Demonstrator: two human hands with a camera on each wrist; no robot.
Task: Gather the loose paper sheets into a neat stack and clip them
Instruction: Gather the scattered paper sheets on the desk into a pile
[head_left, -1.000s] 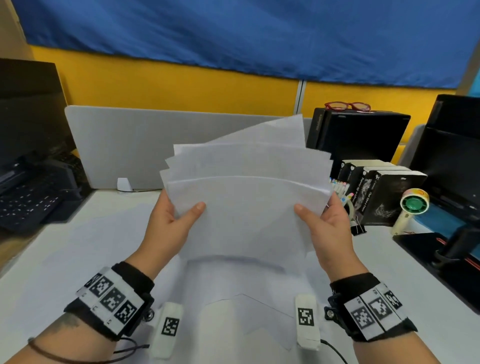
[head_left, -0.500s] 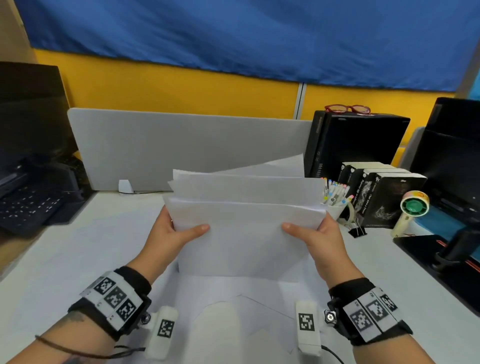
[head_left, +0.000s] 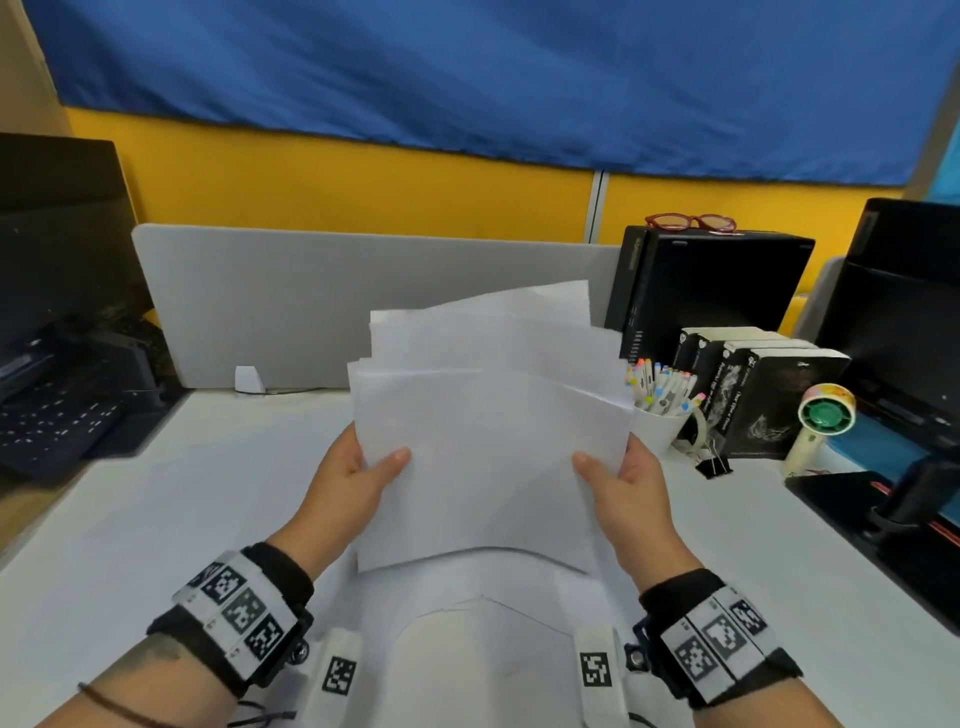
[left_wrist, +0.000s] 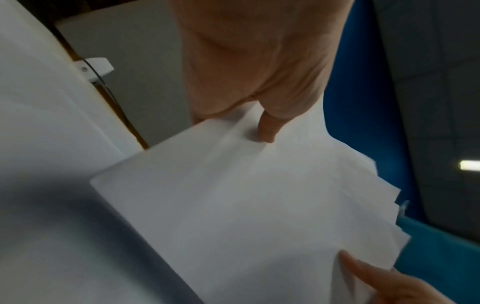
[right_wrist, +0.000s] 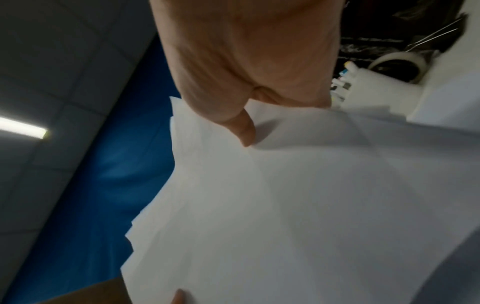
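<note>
Several white paper sheets (head_left: 488, 431) stand upright above the white desk (head_left: 156, 519), their top edges fanned and uneven. My left hand (head_left: 358, 478) pinches the stack's left edge, thumb on the front face. My right hand (head_left: 623, 483) pinches the right edge the same way. In the left wrist view the sheets (left_wrist: 246, 205) fill the lower frame under my left thumb (left_wrist: 267, 127). The right wrist view shows the sheets (right_wrist: 285, 205) held under my right thumb (right_wrist: 244, 131). A black binder clip (head_left: 714, 465) lies on the desk to the right of the stack.
A white cup of coloured markers (head_left: 660, 410), a tape roll, black boxes (head_left: 763, 389) and a small hand fan (head_left: 821, 421) crowd the right side. A grey divider (head_left: 311, 306) stands behind. A keyboard (head_left: 57, 426) and monitor sit at the far left.
The stack dropped toward the desk half a second ago and has risen again. Its top edges are still fanned, and both hands keep their pinch on the side edges.
</note>
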